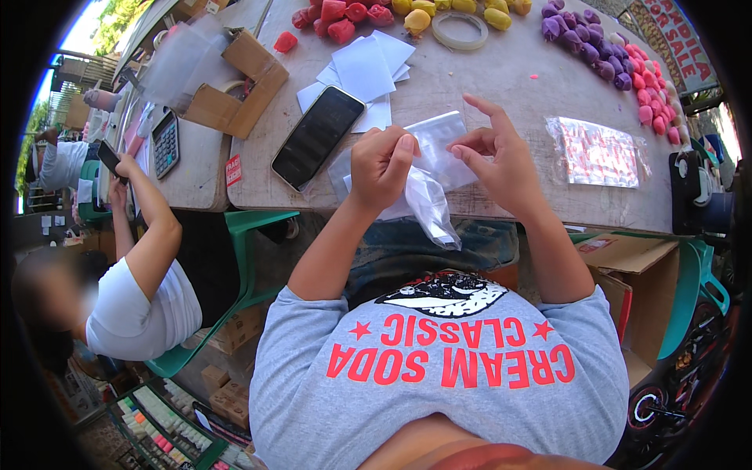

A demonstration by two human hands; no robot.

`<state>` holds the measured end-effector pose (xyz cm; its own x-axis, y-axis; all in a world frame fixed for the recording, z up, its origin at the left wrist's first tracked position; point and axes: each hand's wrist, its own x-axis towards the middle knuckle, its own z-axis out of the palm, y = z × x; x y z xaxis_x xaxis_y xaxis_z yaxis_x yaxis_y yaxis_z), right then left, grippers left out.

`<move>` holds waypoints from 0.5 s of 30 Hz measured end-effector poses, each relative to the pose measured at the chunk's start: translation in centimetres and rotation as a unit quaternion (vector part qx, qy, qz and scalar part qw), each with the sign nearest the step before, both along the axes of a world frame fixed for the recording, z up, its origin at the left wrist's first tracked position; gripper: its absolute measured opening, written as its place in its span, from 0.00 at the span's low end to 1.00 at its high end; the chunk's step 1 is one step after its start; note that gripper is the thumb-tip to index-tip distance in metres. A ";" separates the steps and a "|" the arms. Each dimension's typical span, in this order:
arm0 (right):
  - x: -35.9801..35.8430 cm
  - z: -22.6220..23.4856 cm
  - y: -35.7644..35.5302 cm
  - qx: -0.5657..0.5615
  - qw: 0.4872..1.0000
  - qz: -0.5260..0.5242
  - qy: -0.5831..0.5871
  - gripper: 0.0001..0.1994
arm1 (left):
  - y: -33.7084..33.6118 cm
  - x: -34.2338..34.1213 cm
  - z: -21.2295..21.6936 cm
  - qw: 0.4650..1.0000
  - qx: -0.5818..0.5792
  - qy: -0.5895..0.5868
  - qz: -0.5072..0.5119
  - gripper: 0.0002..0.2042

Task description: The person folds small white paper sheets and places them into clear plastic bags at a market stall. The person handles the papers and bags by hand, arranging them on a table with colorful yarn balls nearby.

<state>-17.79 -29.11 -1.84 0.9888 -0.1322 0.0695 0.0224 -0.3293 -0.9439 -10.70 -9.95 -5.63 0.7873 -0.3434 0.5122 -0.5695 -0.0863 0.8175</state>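
My left hand [381, 168] is closed in a fist round a crumpled clear plastic bag [429, 205], whose loose end hangs over the table's near edge. My right hand [495, 157] is just to the right, thumb and a fingertip drawn together at the edge of clear plastic [442, 141], with the index finger stretched away. Whether these are one bag or several layers is hard to tell. Left of my hands lies a dark-screened phone [318, 137], with white paper squares [363, 66] behind it.
Rose-shaped pieces in red [341, 31], yellow [417, 22], purple [587, 43] and pink [650, 86] line the table's far side, near a tape roll [460, 31]. A clear packet [599, 153] lies right. Leftward are an open carton [227, 106], a calculator [165, 145] and a seated person [149, 301] holding a phone.
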 end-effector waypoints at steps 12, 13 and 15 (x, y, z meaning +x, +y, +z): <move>1.9 0.9 0.4 0.073 0.994 0.063 0.060 0.25 | -0.3 0.0 1.0 0.993 0.039 0.078 -0.082 0.15; 2.6 0.5 -0.4 0.119 0.985 0.088 0.085 0.24 | -0.2 -0.1 0.9 0.994 0.028 0.077 -0.072 0.15; 4.2 -0.2 -1.4 0.157 0.979 0.041 0.121 0.21 | 0.0 0.0 0.7 0.994 0.013 0.101 -0.046 0.16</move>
